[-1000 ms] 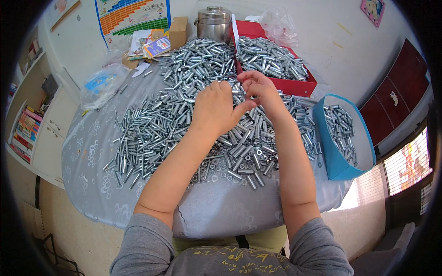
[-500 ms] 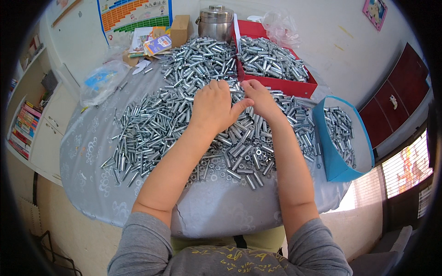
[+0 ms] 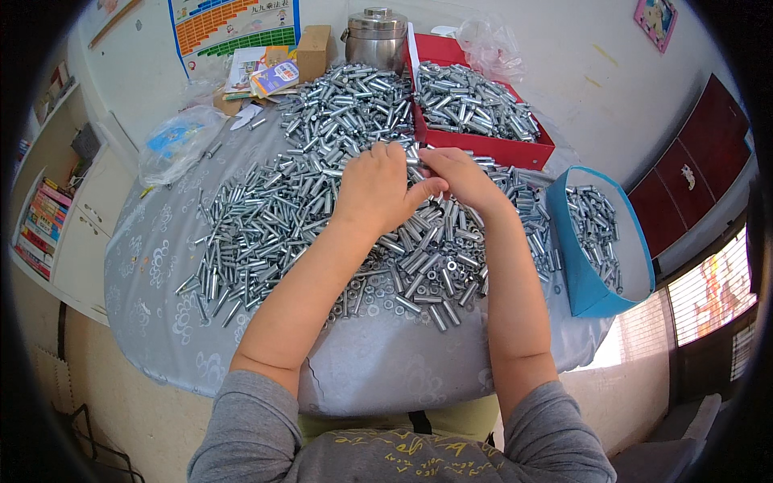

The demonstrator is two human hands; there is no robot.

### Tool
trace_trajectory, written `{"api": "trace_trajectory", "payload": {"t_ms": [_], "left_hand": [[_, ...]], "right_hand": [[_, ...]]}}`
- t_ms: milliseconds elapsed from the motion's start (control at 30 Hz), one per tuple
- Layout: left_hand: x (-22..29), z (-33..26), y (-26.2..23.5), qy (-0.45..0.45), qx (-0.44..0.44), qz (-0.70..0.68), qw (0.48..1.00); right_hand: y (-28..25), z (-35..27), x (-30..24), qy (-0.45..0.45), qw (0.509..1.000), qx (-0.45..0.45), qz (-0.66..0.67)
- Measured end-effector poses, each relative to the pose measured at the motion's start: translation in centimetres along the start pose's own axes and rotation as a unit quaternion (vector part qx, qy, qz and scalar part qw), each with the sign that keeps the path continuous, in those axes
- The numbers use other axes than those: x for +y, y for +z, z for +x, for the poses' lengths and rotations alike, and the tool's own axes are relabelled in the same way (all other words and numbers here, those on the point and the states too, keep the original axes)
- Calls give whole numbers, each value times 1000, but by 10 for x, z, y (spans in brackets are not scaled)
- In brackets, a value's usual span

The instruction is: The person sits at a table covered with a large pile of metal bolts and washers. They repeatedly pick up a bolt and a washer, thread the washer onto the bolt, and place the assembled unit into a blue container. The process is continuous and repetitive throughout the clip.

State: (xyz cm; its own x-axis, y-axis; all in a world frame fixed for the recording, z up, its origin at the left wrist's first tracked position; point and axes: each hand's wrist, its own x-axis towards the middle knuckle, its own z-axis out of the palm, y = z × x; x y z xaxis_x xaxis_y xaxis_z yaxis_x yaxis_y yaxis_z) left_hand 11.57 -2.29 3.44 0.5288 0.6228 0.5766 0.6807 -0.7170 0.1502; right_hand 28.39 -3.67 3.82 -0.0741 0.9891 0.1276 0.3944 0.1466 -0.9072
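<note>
Head view: both hands [image 3: 419, 181] clenched together on one shiny cylindrical steel sleeve [image 3: 412, 162], above the heap [image 3: 274, 217].

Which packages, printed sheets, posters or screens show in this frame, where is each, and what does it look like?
Wall chart: wall behind the table, upper left; rectangular, orange, green and blue bands.
Cardboard box: table's far edge, left of the steel pot; small, plain brown.
Booklets: beside that box; glossy, multicoloured covers.
Plastic bag: table's left edge; clear with blue print.
Small picture: wall, upper right; pink frame.
No screens visible.
</note>
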Motion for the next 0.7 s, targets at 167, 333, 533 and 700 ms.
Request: {"api": "trace_trajectory", "payload": {"t_ms": [167,333,533,700], "left_hand": [[3,-2,0,-7,0,4,1000],[4,-2,-3,-10,-6,4,1000],[2,-3,1,-22,-14,-1,1000],[0,-1,-1,-35,-41,-7,999]], "right_hand": [[9,-8,-22,77,996,35,-25],[6,-6,-20,94,994,-39,32],[9,-7,-18,97,990,-41,89],[10,-6,-16,143,982,-39,120]]}}
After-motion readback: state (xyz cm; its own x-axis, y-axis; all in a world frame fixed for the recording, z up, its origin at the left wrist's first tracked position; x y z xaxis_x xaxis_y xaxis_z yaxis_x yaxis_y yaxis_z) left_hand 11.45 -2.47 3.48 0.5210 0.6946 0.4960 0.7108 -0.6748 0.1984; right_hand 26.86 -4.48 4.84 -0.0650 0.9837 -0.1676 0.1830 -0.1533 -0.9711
